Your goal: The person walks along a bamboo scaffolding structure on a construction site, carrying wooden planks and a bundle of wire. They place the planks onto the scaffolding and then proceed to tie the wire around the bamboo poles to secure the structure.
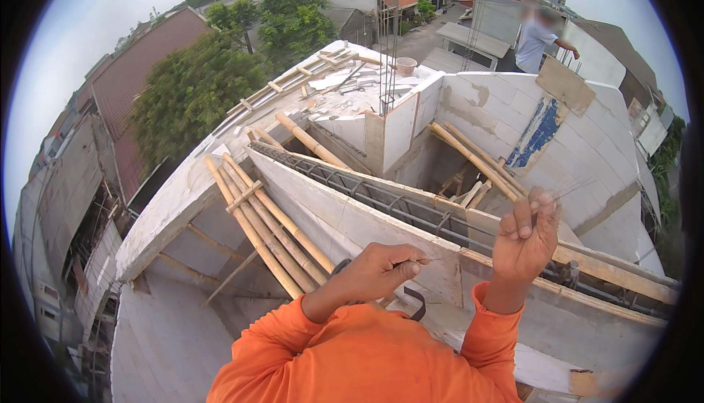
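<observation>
My right hand is raised above the long wooden beam form, its fingers closed around a few thin wires that fan out past the fingertips. Lower and to the left, my left hand is pinched closed, with a short bit of thin wire poking out beyond thumb and forefinger. Both forearms wear orange sleeves. Inside the form, a steel rebar cage with stirrups runs diagonally from upper left to lower right, just beyond my hands. The near form board stands between my body and the cage.
Bamboo poles lean beside the form at left, and more bamboo poles cross an opening at right. Upright rebar rises near a bucket. Scraps litter the slab. Another person is beyond the block wall.
</observation>
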`<move>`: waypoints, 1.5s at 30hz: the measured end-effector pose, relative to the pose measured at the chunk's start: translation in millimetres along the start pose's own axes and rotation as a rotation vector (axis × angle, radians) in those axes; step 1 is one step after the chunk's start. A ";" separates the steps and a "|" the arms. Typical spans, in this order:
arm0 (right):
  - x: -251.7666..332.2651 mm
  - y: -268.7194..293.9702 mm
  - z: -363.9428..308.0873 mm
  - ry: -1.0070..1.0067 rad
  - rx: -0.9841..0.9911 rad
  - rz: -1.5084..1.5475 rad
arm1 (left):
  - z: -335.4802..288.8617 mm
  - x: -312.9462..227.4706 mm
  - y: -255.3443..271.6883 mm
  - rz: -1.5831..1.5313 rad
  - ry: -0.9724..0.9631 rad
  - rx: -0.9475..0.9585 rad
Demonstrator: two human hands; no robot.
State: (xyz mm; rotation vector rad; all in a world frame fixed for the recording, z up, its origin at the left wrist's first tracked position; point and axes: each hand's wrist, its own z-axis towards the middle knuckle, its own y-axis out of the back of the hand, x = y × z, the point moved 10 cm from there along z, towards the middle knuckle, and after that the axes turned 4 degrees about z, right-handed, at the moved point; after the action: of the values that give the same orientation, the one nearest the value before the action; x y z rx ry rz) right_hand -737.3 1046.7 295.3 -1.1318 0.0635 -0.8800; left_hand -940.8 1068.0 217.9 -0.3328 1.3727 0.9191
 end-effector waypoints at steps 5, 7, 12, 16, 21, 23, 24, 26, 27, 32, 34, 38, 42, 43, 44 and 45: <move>40.8 18.6 27.2 0.078 0.042 0.058 | -27.9 -7.0 64.8 0.255 -0.022 -0.181; 41.7 25.1 29.5 0.087 0.008 0.074 | -37.1 -16.9 93.0 0.301 -0.067 -0.262; 52.8 49.3 35.4 0.116 -0.055 0.110 | -63.8 -43.2 141.2 0.418 -0.131 -0.348; 60.6 52.2 39.8 0.154 -0.057 0.111 | -75.5 -40.1 155.5 0.433 -0.098 -0.489; 55.1 60.4 47.7 0.134 -0.060 0.111 | -74.9 -23.8 139.7 0.535 -0.162 -0.524; 52.2 64.1 46.8 0.126 -0.110 0.128 | -76.9 -25.9 139.9 0.516 -0.197 -0.525; 50.8 64.8 46.3 0.123 -0.137 0.135 | -77.3 -26.9 139.9 0.505 -0.215 -0.524; 47.9 61.6 47.7 0.103 -0.112 0.150 | -78.4 -27.5 141.7 0.468 -0.238 -0.538; 46.3 60.2 48.3 0.094 -0.099 0.158 | -78.9 -27.6 142.4 0.449 -0.249 -0.545; 43.1 58.0 52.7 0.069 -0.032 0.179 | -77.2 -25.2 139.1 0.282 -0.308 -0.566; 41.9 57.8 52.7 0.070 -0.036 0.169 | -74.6 -23.0 135.1 0.256 -0.313 -0.546; 37.6 66.9 51.5 0.083 -0.070 0.097 | -71.3 -23.9 131.1 0.289 -0.324 -0.540; 29.8 67.9 49.1 0.048 -0.070 0.090 | -69.5 -23.4 136.1 0.332 -0.369 -0.592; 28.6 67.9 49.1 0.039 -0.060 0.098 | -68.6 -22.5 136.2 0.319 -0.368 -0.590; 27.5 68.1 49.3 0.031 -0.051 0.106 | -67.4 -21.7 136.4 0.306 -0.367 -0.587; 26.3 67.6 50.0 0.023 -0.042 0.114 | -66.4 -20.9 136.3 0.293 -0.366 -0.584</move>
State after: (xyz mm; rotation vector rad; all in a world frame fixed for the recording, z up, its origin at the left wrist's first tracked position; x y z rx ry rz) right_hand -657.5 1077.0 273.8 -1.1459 0.1639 -0.7932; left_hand -1083.4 1099.7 263.6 -0.3832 0.8063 1.5446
